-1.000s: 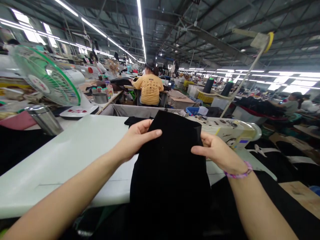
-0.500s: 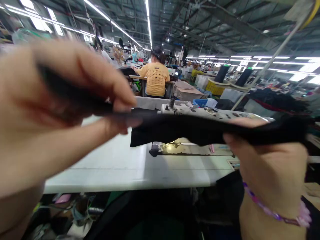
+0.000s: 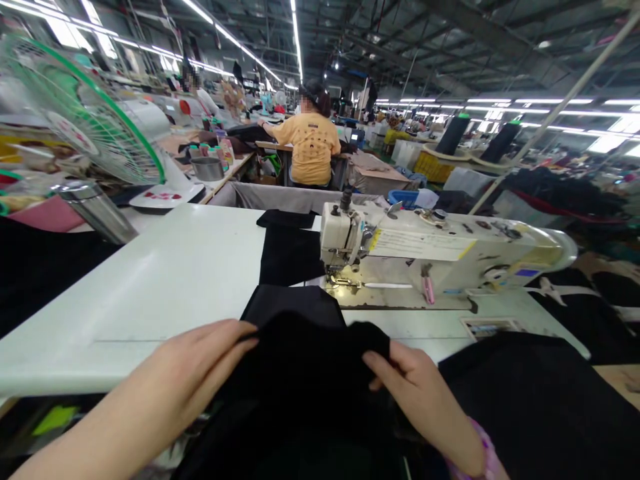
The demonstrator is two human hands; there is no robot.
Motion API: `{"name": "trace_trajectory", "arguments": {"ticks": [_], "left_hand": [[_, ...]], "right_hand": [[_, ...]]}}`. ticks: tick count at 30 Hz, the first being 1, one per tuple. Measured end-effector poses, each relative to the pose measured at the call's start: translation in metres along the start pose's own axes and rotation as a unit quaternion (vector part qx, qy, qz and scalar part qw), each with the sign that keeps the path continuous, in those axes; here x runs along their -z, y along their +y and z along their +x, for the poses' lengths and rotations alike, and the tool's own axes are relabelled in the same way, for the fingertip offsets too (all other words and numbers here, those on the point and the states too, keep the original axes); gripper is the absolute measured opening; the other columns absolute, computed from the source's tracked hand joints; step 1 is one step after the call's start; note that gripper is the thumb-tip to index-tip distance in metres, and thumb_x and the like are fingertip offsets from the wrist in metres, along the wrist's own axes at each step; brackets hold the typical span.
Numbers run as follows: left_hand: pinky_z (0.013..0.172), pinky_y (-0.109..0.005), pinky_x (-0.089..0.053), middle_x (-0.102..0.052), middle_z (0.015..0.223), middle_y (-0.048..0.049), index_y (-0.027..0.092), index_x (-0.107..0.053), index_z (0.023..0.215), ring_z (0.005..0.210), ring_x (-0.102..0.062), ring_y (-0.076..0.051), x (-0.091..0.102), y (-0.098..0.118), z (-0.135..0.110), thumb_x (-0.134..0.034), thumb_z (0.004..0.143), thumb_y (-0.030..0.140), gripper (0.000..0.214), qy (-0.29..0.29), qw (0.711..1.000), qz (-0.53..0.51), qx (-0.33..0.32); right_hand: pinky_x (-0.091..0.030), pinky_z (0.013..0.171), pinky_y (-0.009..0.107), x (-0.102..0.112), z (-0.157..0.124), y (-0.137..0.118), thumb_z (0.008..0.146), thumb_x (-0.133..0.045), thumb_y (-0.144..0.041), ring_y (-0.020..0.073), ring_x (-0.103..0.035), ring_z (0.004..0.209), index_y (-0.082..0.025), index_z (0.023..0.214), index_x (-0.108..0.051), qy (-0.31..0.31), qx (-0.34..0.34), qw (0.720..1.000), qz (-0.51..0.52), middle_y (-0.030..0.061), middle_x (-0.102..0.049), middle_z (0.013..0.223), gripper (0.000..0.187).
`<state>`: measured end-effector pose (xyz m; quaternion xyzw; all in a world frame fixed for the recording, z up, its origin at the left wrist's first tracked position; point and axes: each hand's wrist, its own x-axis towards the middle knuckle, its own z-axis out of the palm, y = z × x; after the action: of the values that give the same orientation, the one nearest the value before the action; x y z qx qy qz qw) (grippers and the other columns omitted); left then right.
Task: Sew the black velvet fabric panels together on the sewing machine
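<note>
Black knit fabric piece [image 3: 305,373] is bunched up at the near edge of the white sewing table [image 3: 165,280], hanging down toward the person's lap. Left hand [image 3: 200,367] is pinching its left edge, fingers closed on the cloth, and right hand [image 3: 420,393] grips the right corner the same way, with a purple beaded bracelet [image 3: 487,453] at the wrist. Just past the fabric sits a cream industrial sewing machine [image 3: 430,250], another flat black cloth panel [image 3: 290,253] lying left of its needle end. Green-rimmed desk fan [image 3: 85,113] and a steel flask [image 3: 97,210] stand far left. Someone in a yellow shirt [image 3: 310,150] sits further back.
</note>
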<state>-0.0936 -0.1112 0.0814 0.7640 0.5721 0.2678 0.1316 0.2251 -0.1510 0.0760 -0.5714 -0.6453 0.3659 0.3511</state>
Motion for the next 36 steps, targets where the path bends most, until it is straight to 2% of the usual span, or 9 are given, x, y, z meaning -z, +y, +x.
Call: {"name": "trace_trajectory", "arguments": {"ticks": [5,8,12,17,20,25,28,33,36], "left_hand": [[0.082,-0.036,-0.051,-0.068,0.102,-0.0098,0.023,-0.066,0.09,0.1,-0.062,-0.029,-0.022,-0.01,0.063,-0.063,0.082,0.04,0.019,-0.035,0.997,0.065,0.031],[0.082,-0.041,-0.051,-0.067,0.106,-0.013,0.022,-0.063,0.083,0.1,-0.061,-0.032,-0.045,-0.022,0.081,-0.059,0.081,0.032,0.011,-0.055,0.993,0.101,0.042],[0.081,-0.043,-0.049,-0.064,0.088,-0.011,0.022,-0.056,0.073,0.086,-0.062,-0.03,-0.061,-0.042,0.089,-0.055,0.077,0.026,0.005,-0.065,0.996,0.039,0.043],[0.078,-0.033,-0.049,-0.065,0.092,-0.0046,0.022,-0.061,0.089,0.085,-0.062,-0.022,-0.049,-0.033,0.079,-0.052,0.082,0.028,0.013,-0.01,0.993,-0.115,0.041],[0.072,-0.029,-0.047,-0.066,0.099,-0.0035,0.022,-0.068,0.09,0.079,-0.06,-0.018,-0.035,-0.012,0.071,-0.063,0.081,0.034,0.016,0.063,0.958,-0.277,0.027],[0.065,-0.028,-0.045,-0.069,0.097,-0.0069,0.02,-0.074,0.074,0.076,-0.06,-0.018,-0.021,0.016,0.065,-0.07,0.08,0.037,0.018,0.149,0.923,-0.352,0.046],[0.071,-0.028,-0.048,-0.071,0.097,-0.0078,0.021,-0.077,0.07,0.085,-0.063,-0.021,-0.02,0.025,0.064,-0.077,0.074,0.036,0.016,0.16,0.896,-0.407,0.079],[0.077,-0.027,-0.051,-0.075,0.097,-0.0063,0.021,-0.08,0.079,0.083,-0.065,-0.019,-0.025,0.034,0.063,-0.089,0.061,0.036,0.025,0.121,0.797,-0.561,0.188],[0.077,-0.026,-0.051,-0.075,0.091,-0.0055,0.02,-0.081,0.079,0.083,-0.065,-0.018,-0.026,0.037,0.063,-0.089,0.061,0.038,0.027,0.121,0.79,-0.57,0.19]], "right_hand": [[-0.052,0.089,0.037,-0.039,0.067,0.027,0.093,-0.065,-0.023,0.024,-0.066,0.096,-0.021,0.094,-0.076,0.099,0.135,0.98,-0.103,0.0058,-0.071,0.098,0.011],[-0.042,0.106,0.049,-0.066,0.098,0.043,0.086,-0.069,-0.015,0.0316,-0.057,0.12,-0.022,0.095,-0.078,0.129,0.151,0.974,-0.111,0.0114,-0.066,0.124,0.015],[-0.042,0.106,0.054,-0.086,0.112,0.053,0.088,-0.057,-0.01,0.0315,-0.06,0.115,-0.018,0.099,-0.077,0.176,0.136,0.972,-0.079,0.0144,-0.07,0.115,0.024],[-0.055,0.093,0.042,-0.072,0.095,0.045,0.091,-0.061,-0.03,0.0255,-0.068,0.099,-0.016,0.097,-0.074,0.226,0.119,0.967,0.024,0.0117,-0.072,0.105,0.021],[-0.055,0.095,0.041,-0.054,0.078,0.039,0.081,-0.073,-0.044,0.0277,-0.069,0.103,-0.017,0.101,-0.075,0.209,0.033,0.964,0.159,0.0098,-0.074,0.11,0.033],[-0.046,0.107,0.041,-0.032,0.051,0.042,0.069,-0.083,-0.052,0.0339,-0.059,0.124,-0.019,0.101,-0.079,0.239,-0.09,0.937,0.237,0.0077,-0.071,0.122,0.046],[-0.052,0.101,0.035,-0.027,0.042,0.05,0.066,-0.085,-0.053,0.0346,-0.056,0.128,-0.019,0.097,-0.08,0.289,-0.114,0.919,0.243,0.0076,-0.071,0.123,0.046],[-0.062,0.074,0.026,-0.024,0.041,0.046,0.057,-0.09,-0.049,0.0302,-0.07,0.106,-0.019,0.088,-0.08,0.311,-0.135,0.881,0.331,0.0078,-0.076,0.106,0.045],[-0.062,0.073,0.023,-0.023,0.044,0.043,0.051,-0.094,-0.045,0.0275,-0.072,0.101,-0.02,0.087,-0.079,0.334,-0.138,0.85,0.384,0.0061,-0.077,0.101,0.046]]}}
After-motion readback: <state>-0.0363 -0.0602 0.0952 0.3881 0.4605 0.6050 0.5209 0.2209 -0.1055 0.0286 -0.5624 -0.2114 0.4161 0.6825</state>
